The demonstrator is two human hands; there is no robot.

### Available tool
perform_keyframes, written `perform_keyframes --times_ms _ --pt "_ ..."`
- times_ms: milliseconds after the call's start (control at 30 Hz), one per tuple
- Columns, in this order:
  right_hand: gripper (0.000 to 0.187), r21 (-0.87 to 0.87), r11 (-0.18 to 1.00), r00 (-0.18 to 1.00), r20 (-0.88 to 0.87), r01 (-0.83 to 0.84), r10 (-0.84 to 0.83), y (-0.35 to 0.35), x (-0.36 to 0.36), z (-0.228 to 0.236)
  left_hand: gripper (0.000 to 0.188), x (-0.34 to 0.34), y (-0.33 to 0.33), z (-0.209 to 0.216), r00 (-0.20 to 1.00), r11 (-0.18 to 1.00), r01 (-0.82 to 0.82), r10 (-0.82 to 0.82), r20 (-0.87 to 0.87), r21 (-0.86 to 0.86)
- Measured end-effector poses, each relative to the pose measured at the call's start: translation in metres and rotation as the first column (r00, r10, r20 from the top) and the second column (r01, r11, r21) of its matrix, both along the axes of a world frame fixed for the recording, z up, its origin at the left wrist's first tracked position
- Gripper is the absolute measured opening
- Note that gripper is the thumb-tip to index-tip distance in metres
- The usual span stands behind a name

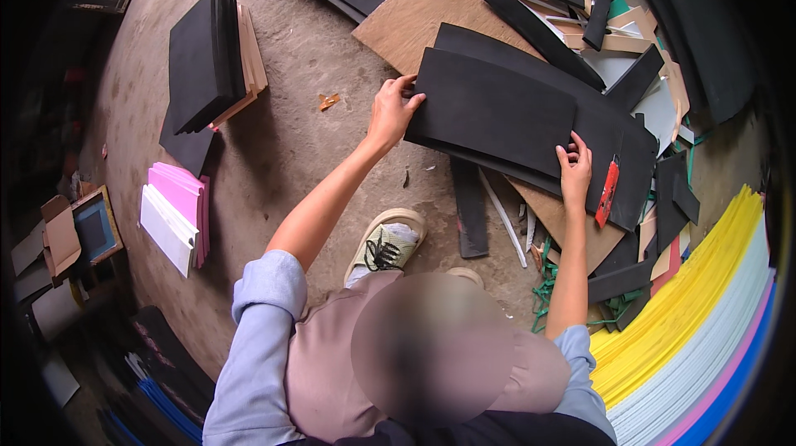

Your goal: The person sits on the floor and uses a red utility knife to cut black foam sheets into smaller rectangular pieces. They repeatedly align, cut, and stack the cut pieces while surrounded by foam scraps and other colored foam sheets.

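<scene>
A rectangular black foam sheet [493, 102] lies across my front, over a larger black sheet [609, 135]. My left hand [390, 117] pinches its left end, with the thumb on top and the other fingers at the edge. At its right end, near the lower corner, my right hand [575, 171] has thumb and fingers closed on the edge. Just right of that hand, a red utility knife [608, 193] rests on the larger sheet. A brown wooden board [423, 11] lies beneath the black sheets, its corners sticking out.
Offcuts [655, 81] in black, white and tan heap up at the far right. Left on the concrete floor [307, 48] stand a stack of black sheets [206, 65] and a pink and white stack [178, 210]. Yellow sheets [680, 280] pile at the near right.
</scene>
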State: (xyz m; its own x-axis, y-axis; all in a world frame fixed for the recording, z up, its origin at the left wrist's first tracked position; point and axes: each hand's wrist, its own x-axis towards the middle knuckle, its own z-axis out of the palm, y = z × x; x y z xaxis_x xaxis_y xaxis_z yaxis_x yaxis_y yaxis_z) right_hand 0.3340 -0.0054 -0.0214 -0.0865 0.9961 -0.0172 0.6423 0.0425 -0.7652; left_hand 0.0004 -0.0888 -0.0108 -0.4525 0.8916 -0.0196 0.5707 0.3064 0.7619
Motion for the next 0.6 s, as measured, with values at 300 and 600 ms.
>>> perform_keyframes --times_ms 300,600 --pt "0.030 -0.056 0.989 0.990 -0.033 0.137 -0.139 -0.013 0.008 0.004 0.035 -0.007 -0.007 0.003 0.964 0.998 0.046 -0.056 0.260 0.045" --pt "0.031 -0.095 0.989 0.987 -0.100 0.114 -0.124 -0.016 0.014 0.000 0.035 -0.004 -0.012 0.001 0.967 0.992 0.046 -0.073 0.245 0.116"
